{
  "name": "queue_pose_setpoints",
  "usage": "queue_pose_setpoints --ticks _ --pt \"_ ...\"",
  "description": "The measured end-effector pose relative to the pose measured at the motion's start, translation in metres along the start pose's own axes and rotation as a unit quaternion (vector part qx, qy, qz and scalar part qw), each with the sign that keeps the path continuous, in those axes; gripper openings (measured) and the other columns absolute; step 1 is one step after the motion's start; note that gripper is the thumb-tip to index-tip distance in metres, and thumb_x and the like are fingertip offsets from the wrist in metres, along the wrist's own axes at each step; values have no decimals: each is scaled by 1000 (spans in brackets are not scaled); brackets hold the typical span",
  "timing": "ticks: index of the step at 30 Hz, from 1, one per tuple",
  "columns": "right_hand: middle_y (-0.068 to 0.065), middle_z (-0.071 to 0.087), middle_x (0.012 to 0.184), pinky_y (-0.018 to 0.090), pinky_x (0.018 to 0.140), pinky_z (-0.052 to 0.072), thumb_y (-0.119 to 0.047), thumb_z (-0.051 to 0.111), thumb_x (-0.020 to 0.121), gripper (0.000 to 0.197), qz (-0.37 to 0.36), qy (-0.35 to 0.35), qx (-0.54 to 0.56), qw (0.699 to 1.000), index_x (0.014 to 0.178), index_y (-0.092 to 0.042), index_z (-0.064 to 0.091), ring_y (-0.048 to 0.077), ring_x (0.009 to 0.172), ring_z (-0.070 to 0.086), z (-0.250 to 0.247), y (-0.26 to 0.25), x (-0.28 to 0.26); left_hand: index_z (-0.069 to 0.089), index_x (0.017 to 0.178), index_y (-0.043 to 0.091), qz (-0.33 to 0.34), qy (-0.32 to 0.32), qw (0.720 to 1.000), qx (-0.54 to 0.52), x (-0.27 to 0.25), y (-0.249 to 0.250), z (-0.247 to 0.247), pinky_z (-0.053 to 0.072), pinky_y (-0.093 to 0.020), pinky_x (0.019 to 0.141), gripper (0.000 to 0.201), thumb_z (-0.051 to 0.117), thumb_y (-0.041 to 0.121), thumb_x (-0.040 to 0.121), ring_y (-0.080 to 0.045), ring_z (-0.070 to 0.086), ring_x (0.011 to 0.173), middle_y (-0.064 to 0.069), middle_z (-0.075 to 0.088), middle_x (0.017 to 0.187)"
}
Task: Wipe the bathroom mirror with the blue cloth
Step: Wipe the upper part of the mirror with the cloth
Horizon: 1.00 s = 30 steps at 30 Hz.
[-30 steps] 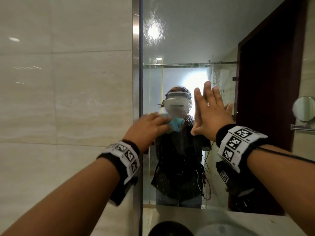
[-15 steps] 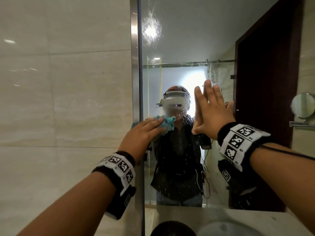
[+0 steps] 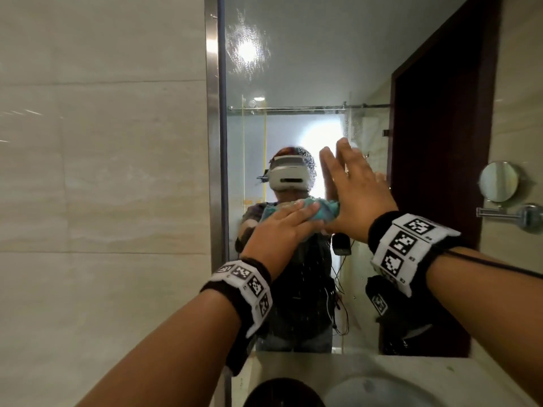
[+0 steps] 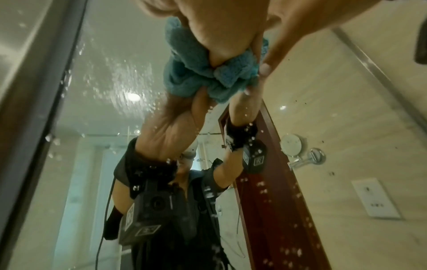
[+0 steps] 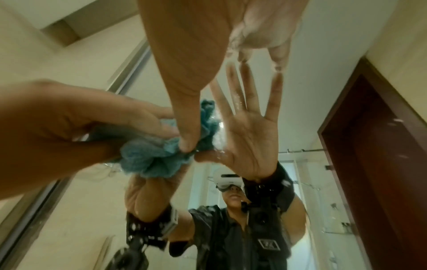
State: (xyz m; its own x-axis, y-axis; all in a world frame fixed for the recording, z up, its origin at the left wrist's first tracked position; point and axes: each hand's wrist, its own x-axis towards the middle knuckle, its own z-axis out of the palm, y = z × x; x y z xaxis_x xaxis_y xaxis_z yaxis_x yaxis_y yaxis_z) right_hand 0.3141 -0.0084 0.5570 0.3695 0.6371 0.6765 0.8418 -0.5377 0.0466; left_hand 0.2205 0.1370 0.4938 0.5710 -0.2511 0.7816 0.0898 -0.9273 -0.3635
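Observation:
The bathroom mirror (image 3: 323, 69) fills the wall ahead, its glass speckled with water drops. My left hand (image 3: 288, 227) grips a bunched blue cloth (image 3: 327, 211) and presses it on the glass at chest height. The left wrist view shows the cloth (image 4: 191, 69) crumpled under my fingers (image 4: 221, 27). My right hand (image 3: 358, 195) lies flat on the mirror just right of the cloth, fingers straight and pointing up. In the right wrist view its thumb (image 5: 187, 127) touches the cloth (image 5: 150, 155) beside my left hand (image 5: 69, 118).
A steel frame strip (image 3: 213, 142) edges the mirror on the left, beside a beige tiled wall (image 3: 102, 171). A round shaving mirror (image 3: 498, 181) sticks out from the right wall. Below are the counter with a white basin (image 3: 382, 392) and a dark round object (image 3: 282, 392).
My left hand swept the cloth left toward the frame, then back right until it met my right thumb. The right hand stayed flat on the glass.

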Motion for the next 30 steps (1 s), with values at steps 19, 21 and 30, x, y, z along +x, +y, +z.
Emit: queue_pose_setpoints --ticks 19,21,30 --pt "-2 -28 153 58 109 17 -42 82 63 130 69 3 -24 997 146 -32 -18 25 143 -15 -2 38 -14 63 121 21 -24 -20 999 11 41 23 -5 38 -42 101 45 71 7 78 -34 48 125 -4 50 139" --pt "-1 -30 152 57 111 15 -43 81 65 129 66 -4 -23 998 145 -31 -20 25 142 -17 -2 38 -14 60 124 22 -10 -86 996 25 14 27 -1 45 -47 95 52 72 6 76 -34 46 126 -2 47 141" --pt "0 -3 157 53 111 24 -23 69 79 99 42 -44 30 998 149 -29 -1 27 144 4 -11 29 -34 42 138 30 -5 -313 948 60 -51 31 -14 27 -43 113 44 44 15 97 -24 20 141 8 20 155"
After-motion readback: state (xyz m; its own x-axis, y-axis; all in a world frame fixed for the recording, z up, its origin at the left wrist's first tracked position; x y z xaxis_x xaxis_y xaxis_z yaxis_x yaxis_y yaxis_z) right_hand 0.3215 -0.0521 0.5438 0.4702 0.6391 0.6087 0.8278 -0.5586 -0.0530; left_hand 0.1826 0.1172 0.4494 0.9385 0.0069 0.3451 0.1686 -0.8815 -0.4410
